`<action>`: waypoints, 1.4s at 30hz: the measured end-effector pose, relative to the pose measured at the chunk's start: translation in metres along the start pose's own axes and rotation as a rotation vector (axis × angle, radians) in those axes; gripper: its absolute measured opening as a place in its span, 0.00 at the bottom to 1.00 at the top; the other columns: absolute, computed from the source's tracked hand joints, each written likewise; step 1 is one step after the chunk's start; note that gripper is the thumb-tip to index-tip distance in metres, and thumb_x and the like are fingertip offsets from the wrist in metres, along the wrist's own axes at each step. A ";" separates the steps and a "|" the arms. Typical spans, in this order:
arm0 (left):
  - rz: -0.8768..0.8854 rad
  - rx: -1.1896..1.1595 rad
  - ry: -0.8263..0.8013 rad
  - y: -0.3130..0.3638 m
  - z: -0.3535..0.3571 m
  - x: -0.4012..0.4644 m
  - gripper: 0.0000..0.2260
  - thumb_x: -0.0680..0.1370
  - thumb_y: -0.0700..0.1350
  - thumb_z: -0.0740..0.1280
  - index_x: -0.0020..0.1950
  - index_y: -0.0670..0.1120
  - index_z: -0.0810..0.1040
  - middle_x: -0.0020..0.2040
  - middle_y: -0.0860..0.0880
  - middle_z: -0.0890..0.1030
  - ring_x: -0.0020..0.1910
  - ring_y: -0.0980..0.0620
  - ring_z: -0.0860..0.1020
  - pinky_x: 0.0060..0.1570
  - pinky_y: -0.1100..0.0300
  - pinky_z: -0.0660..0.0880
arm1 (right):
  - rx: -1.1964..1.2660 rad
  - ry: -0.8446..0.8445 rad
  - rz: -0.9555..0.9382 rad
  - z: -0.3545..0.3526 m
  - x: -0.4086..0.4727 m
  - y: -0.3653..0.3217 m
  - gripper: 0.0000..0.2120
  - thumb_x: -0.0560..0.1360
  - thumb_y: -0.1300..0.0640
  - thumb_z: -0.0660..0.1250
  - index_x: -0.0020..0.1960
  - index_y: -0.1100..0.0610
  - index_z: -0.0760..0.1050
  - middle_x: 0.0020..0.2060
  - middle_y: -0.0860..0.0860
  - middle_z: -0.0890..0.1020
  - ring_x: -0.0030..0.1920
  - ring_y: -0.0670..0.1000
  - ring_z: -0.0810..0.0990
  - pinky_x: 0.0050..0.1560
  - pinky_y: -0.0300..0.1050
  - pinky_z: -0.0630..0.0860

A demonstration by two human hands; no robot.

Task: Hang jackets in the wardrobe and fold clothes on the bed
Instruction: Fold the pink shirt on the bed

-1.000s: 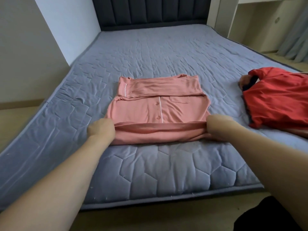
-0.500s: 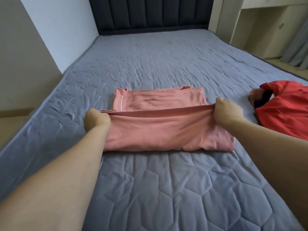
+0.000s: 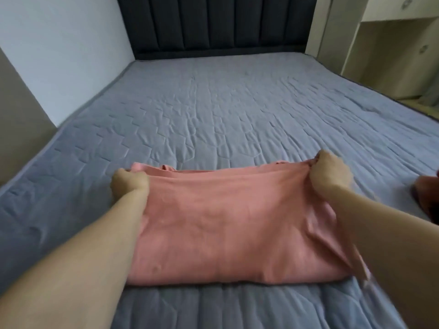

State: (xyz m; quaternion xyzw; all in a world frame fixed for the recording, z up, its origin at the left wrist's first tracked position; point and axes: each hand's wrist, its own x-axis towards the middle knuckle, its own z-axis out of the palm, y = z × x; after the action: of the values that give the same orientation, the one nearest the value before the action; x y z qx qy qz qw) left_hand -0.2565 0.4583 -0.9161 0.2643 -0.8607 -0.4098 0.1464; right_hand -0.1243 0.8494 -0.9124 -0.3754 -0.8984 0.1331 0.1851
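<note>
Measured from the folded pink garment (image 3: 228, 224), the bed (image 3: 237, 110) lies open on the far side: bare quilted cover runs from the garment's far edge up to the dark headboard (image 3: 218, 24), wide enough for both hands to pass. To the garment's left, a strip of cover stays free up to the wall (image 3: 71, 48) that hems the bed edge. To its right, open cover reaches a red garment (image 3: 425, 195) at the frame edge, the one obstacle there. Beyond that, cabinets (image 3: 392, 51) stand beside the bed's far right corner. The left hand (image 3: 129, 182) and right hand (image 3: 330, 172) occupy the garment's far corners.
</note>
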 end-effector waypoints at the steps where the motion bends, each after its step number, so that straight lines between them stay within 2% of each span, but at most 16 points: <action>1: 0.035 0.065 -0.015 -0.012 0.018 0.003 0.16 0.77 0.48 0.64 0.59 0.38 0.78 0.59 0.34 0.79 0.58 0.32 0.77 0.57 0.44 0.73 | -0.008 0.011 0.008 0.022 0.002 0.009 0.08 0.79 0.58 0.57 0.52 0.59 0.74 0.51 0.62 0.79 0.51 0.63 0.79 0.45 0.51 0.69; 4: 0.138 0.212 0.065 -0.037 0.059 0.013 0.15 0.78 0.52 0.61 0.56 0.42 0.75 0.57 0.35 0.78 0.57 0.32 0.76 0.53 0.43 0.71 | 0.047 0.113 0.088 0.068 0.002 0.034 0.13 0.80 0.49 0.56 0.51 0.58 0.74 0.50 0.65 0.80 0.51 0.66 0.79 0.47 0.54 0.72; 7: 0.180 0.277 0.117 -0.039 0.069 0.023 0.15 0.80 0.54 0.57 0.56 0.44 0.72 0.59 0.35 0.77 0.58 0.32 0.75 0.55 0.42 0.70 | 0.073 0.194 0.066 0.076 0.009 0.039 0.14 0.80 0.47 0.55 0.49 0.56 0.72 0.49 0.64 0.80 0.49 0.66 0.78 0.43 0.52 0.66; 11: 0.212 0.216 0.112 -0.034 0.058 0.011 0.12 0.82 0.53 0.56 0.55 0.44 0.69 0.59 0.36 0.77 0.57 0.32 0.75 0.51 0.43 0.69 | 0.171 0.201 0.084 0.061 -0.002 0.029 0.13 0.81 0.48 0.53 0.51 0.56 0.70 0.52 0.62 0.79 0.52 0.64 0.77 0.47 0.53 0.68; 15: 0.234 0.099 0.173 -0.020 0.040 0.017 0.10 0.82 0.50 0.55 0.55 0.44 0.68 0.59 0.37 0.78 0.57 0.33 0.76 0.48 0.44 0.70 | 0.288 0.265 0.088 0.026 0.019 0.018 0.10 0.80 0.47 0.53 0.49 0.53 0.67 0.52 0.62 0.79 0.52 0.64 0.76 0.46 0.52 0.64; 18: 0.212 0.119 0.112 -0.013 0.039 0.038 0.12 0.82 0.50 0.56 0.58 0.44 0.71 0.62 0.38 0.77 0.60 0.33 0.75 0.55 0.43 0.71 | 0.190 0.226 0.075 0.023 0.041 0.021 0.11 0.80 0.48 0.54 0.49 0.55 0.69 0.52 0.63 0.78 0.53 0.64 0.76 0.46 0.52 0.64; 21: 0.180 0.296 0.050 -0.024 0.057 0.046 0.16 0.82 0.50 0.56 0.61 0.41 0.74 0.63 0.36 0.75 0.63 0.34 0.73 0.60 0.44 0.68 | 0.003 0.142 0.016 0.062 0.032 0.033 0.11 0.80 0.51 0.55 0.47 0.58 0.69 0.49 0.65 0.79 0.50 0.65 0.78 0.43 0.52 0.66; 24: 0.220 0.399 0.127 -0.030 0.076 0.052 0.18 0.81 0.51 0.55 0.60 0.39 0.76 0.61 0.34 0.77 0.61 0.34 0.75 0.58 0.43 0.70 | -0.015 0.206 -0.006 0.084 0.035 0.043 0.11 0.79 0.51 0.55 0.44 0.58 0.67 0.45 0.66 0.79 0.46 0.66 0.79 0.41 0.52 0.66; 26: 0.221 0.430 0.142 -0.029 0.079 0.055 0.19 0.81 0.51 0.54 0.59 0.38 0.76 0.60 0.34 0.77 0.60 0.33 0.75 0.58 0.43 0.70 | -0.072 0.147 -0.026 0.083 0.039 0.043 0.11 0.80 0.52 0.54 0.44 0.58 0.66 0.44 0.66 0.79 0.46 0.65 0.79 0.41 0.52 0.66; 28: 0.224 0.397 0.099 -0.027 0.077 0.052 0.19 0.82 0.50 0.53 0.60 0.38 0.74 0.61 0.33 0.77 0.61 0.34 0.75 0.59 0.44 0.70 | -0.112 0.025 -0.021 0.071 0.038 0.034 0.08 0.80 0.56 0.53 0.48 0.60 0.67 0.49 0.67 0.79 0.51 0.66 0.78 0.44 0.54 0.68; 30: 0.216 0.394 0.031 -0.024 0.072 0.048 0.19 0.82 0.50 0.52 0.61 0.38 0.73 0.63 0.34 0.76 0.63 0.35 0.75 0.60 0.45 0.69 | -0.219 -0.108 0.018 0.051 0.038 0.014 0.12 0.77 0.59 0.55 0.58 0.63 0.68 0.59 0.67 0.75 0.61 0.66 0.74 0.56 0.58 0.69; 33: 0.176 0.435 -0.088 -0.014 0.059 0.045 0.22 0.83 0.51 0.51 0.66 0.37 0.71 0.67 0.34 0.73 0.66 0.35 0.72 0.63 0.45 0.67 | -0.296 -0.046 -0.096 0.017 0.027 -0.033 0.21 0.75 0.58 0.58 0.67 0.63 0.67 0.65 0.63 0.69 0.69 0.64 0.66 0.72 0.68 0.52; 35: 0.125 0.386 -0.152 -0.002 0.049 0.044 0.24 0.83 0.54 0.52 0.68 0.36 0.68 0.70 0.34 0.70 0.69 0.35 0.69 0.66 0.45 0.64 | -0.119 0.017 -0.321 0.015 -0.012 -0.068 0.23 0.78 0.51 0.56 0.71 0.58 0.64 0.70 0.61 0.66 0.73 0.62 0.61 0.72 0.71 0.41; 37: 0.173 0.372 -0.187 0.003 0.035 0.036 0.26 0.81 0.56 0.55 0.70 0.37 0.63 0.71 0.33 0.65 0.71 0.35 0.65 0.68 0.44 0.62 | -0.097 -0.110 -0.485 0.038 -0.077 -0.080 0.27 0.80 0.41 0.49 0.76 0.47 0.57 0.77 0.55 0.58 0.77 0.58 0.53 0.71 0.69 0.35; 39: 0.345 0.452 -0.170 -0.017 0.015 0.018 0.30 0.77 0.59 0.58 0.73 0.44 0.58 0.72 0.38 0.62 0.71 0.36 0.62 0.68 0.42 0.61 | -0.168 -0.221 -0.501 0.061 -0.126 -0.072 0.29 0.78 0.37 0.42 0.78 0.43 0.53 0.78 0.52 0.55 0.78 0.56 0.51 0.72 0.70 0.40; 42: 0.500 0.596 -0.204 -0.068 -0.010 -0.029 0.33 0.76 0.64 0.54 0.77 0.51 0.55 0.72 0.42 0.61 0.70 0.39 0.62 0.67 0.41 0.61 | -0.174 -0.247 -0.446 0.073 -0.123 -0.066 0.31 0.77 0.35 0.39 0.77 0.42 0.51 0.78 0.51 0.55 0.77 0.57 0.52 0.71 0.72 0.45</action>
State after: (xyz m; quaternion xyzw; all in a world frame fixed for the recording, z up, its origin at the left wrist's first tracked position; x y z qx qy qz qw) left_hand -0.2056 0.4330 -0.9635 0.0357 -0.9898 -0.1179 0.0721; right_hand -0.1169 0.7084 -0.9814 -0.1638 -0.9827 0.0559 0.0657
